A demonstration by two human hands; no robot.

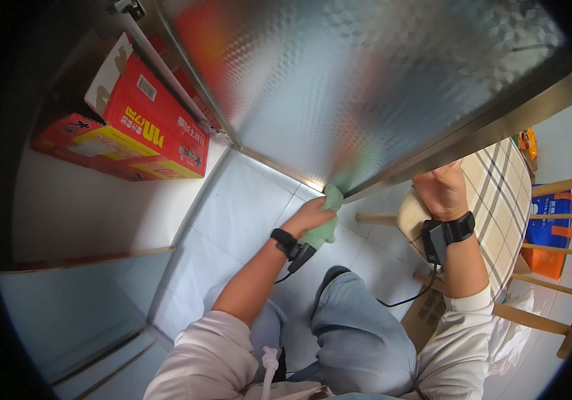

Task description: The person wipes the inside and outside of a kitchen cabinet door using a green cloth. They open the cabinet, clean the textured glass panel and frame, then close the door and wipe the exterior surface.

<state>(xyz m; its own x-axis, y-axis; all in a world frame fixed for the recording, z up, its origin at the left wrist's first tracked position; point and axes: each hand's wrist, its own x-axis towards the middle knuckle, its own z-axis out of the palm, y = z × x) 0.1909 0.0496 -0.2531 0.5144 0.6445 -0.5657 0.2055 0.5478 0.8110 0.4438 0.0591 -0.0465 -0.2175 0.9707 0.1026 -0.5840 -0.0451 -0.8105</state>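
My left hand (312,216) is closed around a crumpled light green cloth (325,231). It presses the cloth to the bottom corner of a door with a patterned glass panel (306,100) and a metal frame (466,132). On the right, my right hand (441,192) touches the lower edge of that frame, above a plaid-cushioned chair (496,200). The frame hides its fingertips, so its grip does not show. Black straps with small boxes and cables sit on both wrists.
A red and yellow cardboard box (151,125) stands open on a white shelf (116,215) at left. Pale floor tiles (236,200) lie below the door. A blue and orange bag (548,225) is behind the chair's wooden bars. Brown cardboard (423,312) lies beside my knee.
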